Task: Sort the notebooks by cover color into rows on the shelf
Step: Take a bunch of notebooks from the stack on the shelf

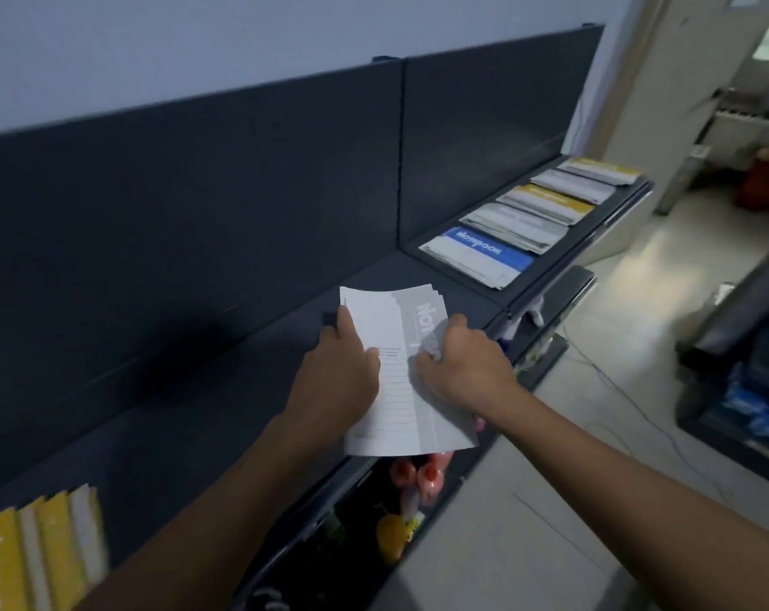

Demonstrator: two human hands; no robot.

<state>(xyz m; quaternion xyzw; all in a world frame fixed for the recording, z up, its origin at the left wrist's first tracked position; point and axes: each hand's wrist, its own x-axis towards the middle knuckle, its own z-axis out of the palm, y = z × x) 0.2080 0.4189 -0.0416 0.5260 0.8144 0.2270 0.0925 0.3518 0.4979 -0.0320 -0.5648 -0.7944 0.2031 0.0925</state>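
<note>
A stack of grey-and-white notebooks [400, 381] lies at the front of the dark shelf [224, 390], its near end overhanging the edge. My left hand [338, 372] grips the stack's left side. My right hand [462, 363] presses on its right side over the grey band. Further right along the shelf lie a blue notebook [484, 255], a grey one [514, 227], a yellow one [550, 204], another grey one [576, 185] and a yellow one [603, 169]. Yellow notebooks [34, 553] sit at the shelf's near left.
A dark back panel [241, 178] rises behind the shelf. Under it, a lower shelf holds pink and yellow toys [400, 509]. Pale floor tiles [594, 412] spread to the right, with a dark rack [744, 372] of blue packs and a doorway beyond.
</note>
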